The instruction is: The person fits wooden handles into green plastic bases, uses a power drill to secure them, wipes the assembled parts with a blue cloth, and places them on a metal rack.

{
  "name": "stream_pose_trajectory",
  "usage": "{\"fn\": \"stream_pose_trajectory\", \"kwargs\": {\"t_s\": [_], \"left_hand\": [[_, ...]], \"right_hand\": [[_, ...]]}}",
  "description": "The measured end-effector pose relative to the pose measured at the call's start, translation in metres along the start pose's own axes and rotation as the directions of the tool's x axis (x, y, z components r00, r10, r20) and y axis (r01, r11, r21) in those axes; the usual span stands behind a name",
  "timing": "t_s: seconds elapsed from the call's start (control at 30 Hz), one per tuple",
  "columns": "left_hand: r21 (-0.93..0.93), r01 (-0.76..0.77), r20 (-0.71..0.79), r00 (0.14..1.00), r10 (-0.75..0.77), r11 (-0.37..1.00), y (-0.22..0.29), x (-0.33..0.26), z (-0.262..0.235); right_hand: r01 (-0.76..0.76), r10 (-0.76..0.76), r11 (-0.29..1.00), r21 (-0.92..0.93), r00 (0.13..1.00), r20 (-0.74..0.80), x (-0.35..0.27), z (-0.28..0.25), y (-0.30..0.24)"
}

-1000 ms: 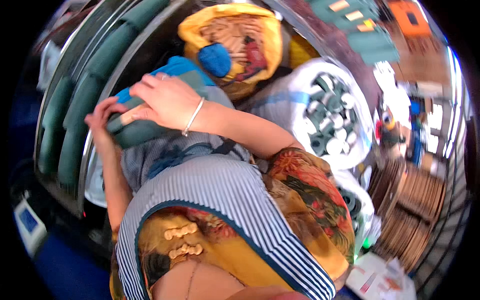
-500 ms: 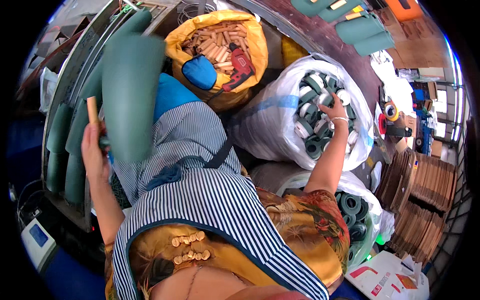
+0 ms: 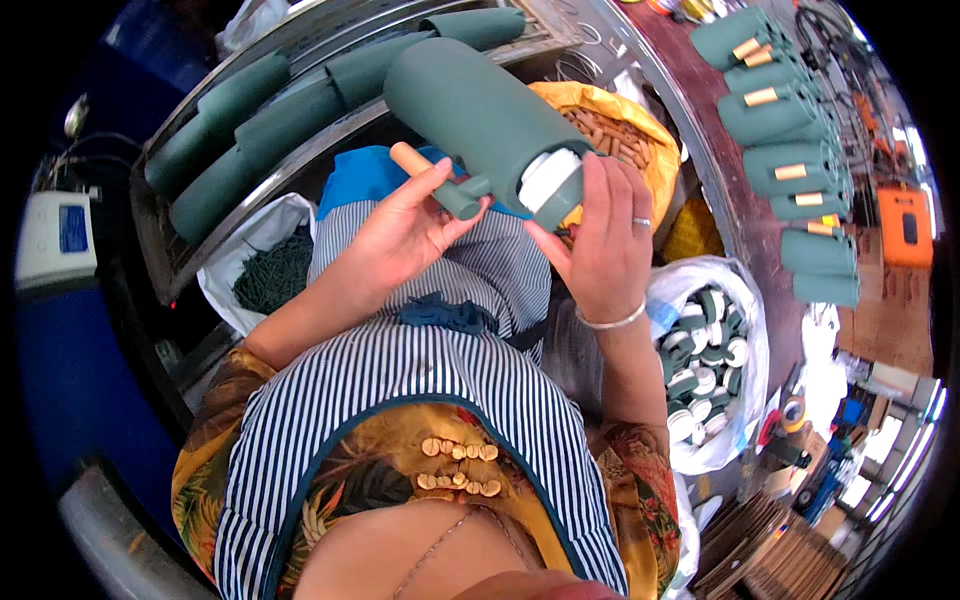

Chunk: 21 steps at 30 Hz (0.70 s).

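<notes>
A dark green thermos jug [image 3: 480, 105] lies tilted in front of me, its open end toward my right hand. My left hand [image 3: 395, 240] is closed round the jug's side handle, which has a pale wooden grip [image 3: 412, 158] and a green end piece [image 3: 456, 199]. My right hand [image 3: 608, 235] grips a green-and-white lid [image 3: 556, 190] at the jug's mouth. Part of the lid sits in the opening; its far side is hidden by my fingers. Whether it is seated cannot be seen.
Beyond the jug stands a yellow sack [image 3: 665, 150] of wooden grips. A white bag [image 3: 755, 395] of lids is at my right. Several green jug bodies [image 3: 290, 120] lie on a metal rack at left; finished-looking jugs [image 3: 770, 110] lie on the table at right.
My right hand has left the bag of lids and brought a lid to the jug. The jug has swung from upright at left to tilted before me. My view has turned.
</notes>
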<state>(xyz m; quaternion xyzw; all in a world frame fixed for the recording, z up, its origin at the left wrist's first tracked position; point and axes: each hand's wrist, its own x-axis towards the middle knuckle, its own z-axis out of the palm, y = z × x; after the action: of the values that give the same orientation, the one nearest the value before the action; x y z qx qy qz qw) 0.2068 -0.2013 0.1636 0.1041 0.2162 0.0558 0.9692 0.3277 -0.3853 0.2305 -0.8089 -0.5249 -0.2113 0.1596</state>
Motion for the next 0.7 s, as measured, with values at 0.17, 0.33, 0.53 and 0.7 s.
{"fn": "stream_pose_trajectory", "kwargs": {"t_s": [0.17, 0.33, 0.53, 0.7], "left_hand": [[0.025, -0.113, -0.046, 0.992, 0.114, 0.993, 0.013, -0.022, -0.006], [-0.141, -0.146, -0.015, 0.989, 0.145, 0.979, 0.024, -0.028, -0.017], [-0.162, -0.192, 0.003, 0.981, 0.195, 0.968, 0.033, -0.032, -0.018], [-0.178, -0.222, -0.035, 0.975, 0.219, 0.959, 0.035, -0.028, -0.018]], "right_hand": [[0.217, -0.218, 0.973, -0.084, 0.976, -0.007, 0.027, 0.017, -0.012], [0.412, -0.415, 0.905, -0.104, 0.91, 0.0, 0.047, 0.03, -0.004], [0.685, -0.692, 0.709, -0.168, 0.721, 0.022, 0.087, 0.014, -0.007], [0.541, -0.534, 0.835, -0.105, 0.841, 0.085, 0.092, 0.035, -0.012]]}}
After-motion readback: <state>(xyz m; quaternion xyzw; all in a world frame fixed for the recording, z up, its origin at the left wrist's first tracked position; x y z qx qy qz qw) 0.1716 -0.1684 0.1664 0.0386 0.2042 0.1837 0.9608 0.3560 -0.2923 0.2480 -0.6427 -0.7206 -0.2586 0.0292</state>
